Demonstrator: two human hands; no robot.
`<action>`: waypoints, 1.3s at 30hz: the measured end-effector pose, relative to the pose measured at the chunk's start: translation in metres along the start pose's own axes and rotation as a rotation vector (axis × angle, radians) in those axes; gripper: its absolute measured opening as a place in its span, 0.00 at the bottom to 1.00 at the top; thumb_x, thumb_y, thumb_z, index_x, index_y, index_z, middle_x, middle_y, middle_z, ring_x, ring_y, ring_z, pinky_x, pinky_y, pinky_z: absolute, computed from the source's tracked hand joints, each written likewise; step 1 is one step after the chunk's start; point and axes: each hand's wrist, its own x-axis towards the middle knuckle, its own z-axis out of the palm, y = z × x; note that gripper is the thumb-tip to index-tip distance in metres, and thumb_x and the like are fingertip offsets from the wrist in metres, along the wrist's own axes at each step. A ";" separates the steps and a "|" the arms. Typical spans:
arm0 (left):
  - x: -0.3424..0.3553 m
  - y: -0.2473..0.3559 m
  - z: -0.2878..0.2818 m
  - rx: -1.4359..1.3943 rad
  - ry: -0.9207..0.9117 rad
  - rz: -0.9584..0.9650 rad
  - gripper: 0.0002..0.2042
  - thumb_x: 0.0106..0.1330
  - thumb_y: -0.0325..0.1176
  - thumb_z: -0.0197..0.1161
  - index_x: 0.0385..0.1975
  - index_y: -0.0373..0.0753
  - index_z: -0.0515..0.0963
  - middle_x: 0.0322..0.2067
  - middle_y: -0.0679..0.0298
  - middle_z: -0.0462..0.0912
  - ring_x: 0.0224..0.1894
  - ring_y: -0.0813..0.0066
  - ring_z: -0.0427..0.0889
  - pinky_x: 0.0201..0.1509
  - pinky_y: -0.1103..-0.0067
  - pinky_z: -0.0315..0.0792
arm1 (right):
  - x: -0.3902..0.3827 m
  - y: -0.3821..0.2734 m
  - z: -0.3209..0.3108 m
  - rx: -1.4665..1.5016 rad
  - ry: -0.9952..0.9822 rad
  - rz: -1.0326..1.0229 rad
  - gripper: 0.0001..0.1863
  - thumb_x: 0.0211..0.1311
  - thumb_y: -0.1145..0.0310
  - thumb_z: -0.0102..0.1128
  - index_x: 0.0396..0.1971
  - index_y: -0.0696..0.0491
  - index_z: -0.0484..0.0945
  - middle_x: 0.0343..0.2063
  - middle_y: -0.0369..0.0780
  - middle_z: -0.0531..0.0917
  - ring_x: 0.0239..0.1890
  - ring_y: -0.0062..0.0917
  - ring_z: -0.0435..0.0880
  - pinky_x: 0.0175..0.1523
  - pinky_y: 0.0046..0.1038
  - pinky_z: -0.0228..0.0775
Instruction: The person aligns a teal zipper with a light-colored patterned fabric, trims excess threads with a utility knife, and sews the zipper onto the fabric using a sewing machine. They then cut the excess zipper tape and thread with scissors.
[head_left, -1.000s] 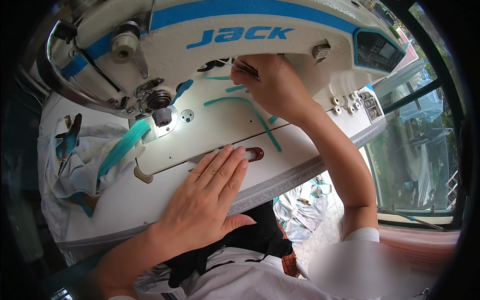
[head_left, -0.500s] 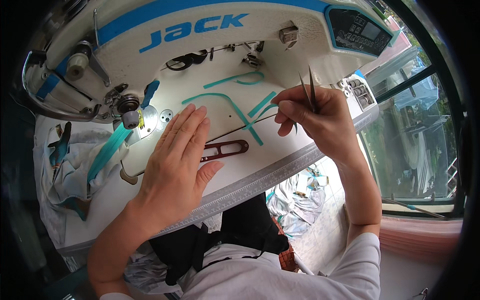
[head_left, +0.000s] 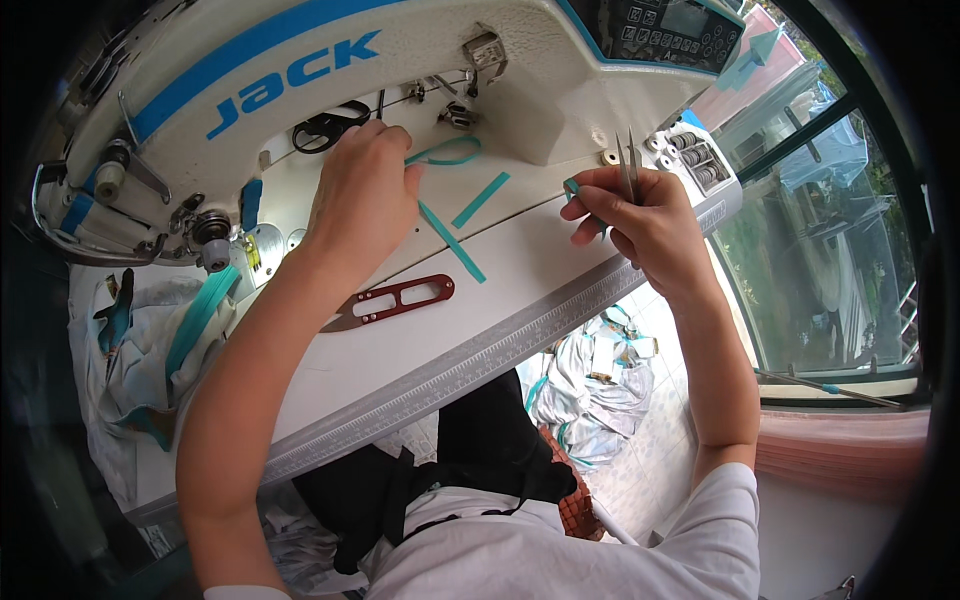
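My right hand (head_left: 640,222) holds slim pointed tweezers (head_left: 628,170), tips up and slightly apart. A short curl of teal strip (head_left: 571,188) is pinched between its thumb and fingers. My left hand (head_left: 365,190) is over the sewing machine bed with its fingers bent down and closed; the fingertips are hidden. Beside its thumb lies a looped teal strip (head_left: 455,153). A straight teal strip (head_left: 455,245) runs out from under the hand, with a shorter teal piece (head_left: 481,200) to the right. Red thread snips (head_left: 405,297) lie nearer me, below the left hand.
The sewing machine (head_left: 300,80) arches over the far side. Black-handled scissors (head_left: 325,128) rest under its arm. White and teal fabric (head_left: 150,330) is heaped at left. A ruler strip (head_left: 470,355) edges the table. Bobbins (head_left: 690,150) sit at right; more fabric (head_left: 600,385) lies below.
My left hand has lifted off the bed near the snips and moved far and right, fingers now bent, uncovering the snips. The right hand has drawn its strip away from the others. The view has shifted.
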 end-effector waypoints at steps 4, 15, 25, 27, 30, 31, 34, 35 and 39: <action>0.013 -0.006 0.012 -0.023 -0.021 -0.043 0.02 0.65 0.22 0.61 0.33 0.30 0.77 0.35 0.50 0.84 0.39 0.52 0.81 0.45 0.65 0.75 | -0.004 0.005 -0.014 -0.033 -0.016 0.044 0.13 0.72 0.71 0.60 0.49 0.64 0.82 0.36 0.42 0.91 0.31 0.17 0.90 0.22 0.14 0.62; 0.022 0.016 -0.026 -1.047 -0.313 -0.634 0.07 0.69 0.27 0.63 0.43 0.34 0.80 0.36 0.60 0.87 0.29 0.80 0.79 0.33 0.82 0.73 | -0.013 0.016 -0.038 -0.089 0.053 -0.023 0.15 0.73 0.71 0.59 0.53 0.65 0.81 0.37 0.41 0.90 0.35 0.19 0.88 0.34 0.19 0.75; 0.007 0.028 -0.025 -1.201 -0.475 -0.571 0.16 0.68 0.19 0.59 0.55 0.29 0.77 0.48 0.54 0.85 0.41 0.68 0.88 0.45 0.77 0.83 | -0.017 0.034 -0.033 -0.552 0.420 -0.420 0.10 0.68 0.75 0.63 0.46 0.60 0.85 0.34 0.44 0.88 0.31 0.24 0.86 0.39 0.26 0.77; 0.006 0.033 -0.026 -1.205 -0.478 -0.539 0.18 0.67 0.18 0.59 0.57 0.29 0.77 0.51 0.53 0.84 0.43 0.66 0.89 0.47 0.76 0.84 | -0.027 0.035 -0.026 -0.607 0.394 -0.471 0.11 0.62 0.79 0.65 0.45 0.58 0.85 0.35 0.43 0.88 0.30 0.27 0.86 0.38 0.26 0.77; 0.005 0.043 -0.026 -1.191 -0.474 -0.465 0.21 0.66 0.17 0.58 0.60 0.30 0.75 0.54 0.52 0.83 0.45 0.64 0.89 0.50 0.75 0.84 | -0.039 0.037 -0.014 -0.617 0.301 -0.540 0.15 0.52 0.86 0.64 0.40 0.59 0.85 0.36 0.43 0.87 0.33 0.30 0.88 0.38 0.28 0.79; 0.004 0.044 -0.026 -1.186 -0.472 -0.444 0.22 0.65 0.17 0.57 0.61 0.30 0.75 0.55 0.52 0.82 0.46 0.64 0.89 0.50 0.74 0.84 | -0.040 0.037 -0.010 -0.627 0.287 -0.547 0.16 0.49 0.87 0.64 0.39 0.59 0.85 0.34 0.43 0.87 0.34 0.33 0.88 0.38 0.30 0.80; 0.003 0.046 -0.024 -1.172 -0.457 -0.387 0.23 0.65 0.16 0.55 0.62 0.31 0.75 0.56 0.51 0.82 0.47 0.63 0.89 0.52 0.73 0.83 | -0.040 0.033 -0.004 -0.590 0.202 -0.571 0.16 0.48 0.87 0.64 0.39 0.59 0.85 0.33 0.42 0.86 0.32 0.34 0.87 0.37 0.31 0.79; 0.003 0.045 -0.024 -1.167 -0.448 -0.370 0.23 0.65 0.16 0.54 0.62 0.31 0.74 0.56 0.51 0.82 0.48 0.62 0.88 0.52 0.73 0.83 | -0.040 0.033 -0.002 -0.612 0.178 -0.563 0.16 0.48 0.86 0.64 0.39 0.58 0.85 0.31 0.42 0.85 0.32 0.35 0.87 0.37 0.31 0.79; -0.003 0.040 -0.034 -1.128 -0.361 -0.345 0.21 0.67 0.19 0.53 0.61 0.30 0.76 0.55 0.50 0.83 0.49 0.61 0.88 0.54 0.72 0.81 | -0.041 0.022 0.013 -0.592 0.054 -0.442 0.12 0.57 0.74 0.72 0.41 0.59 0.84 0.29 0.43 0.83 0.30 0.33 0.85 0.35 0.30 0.77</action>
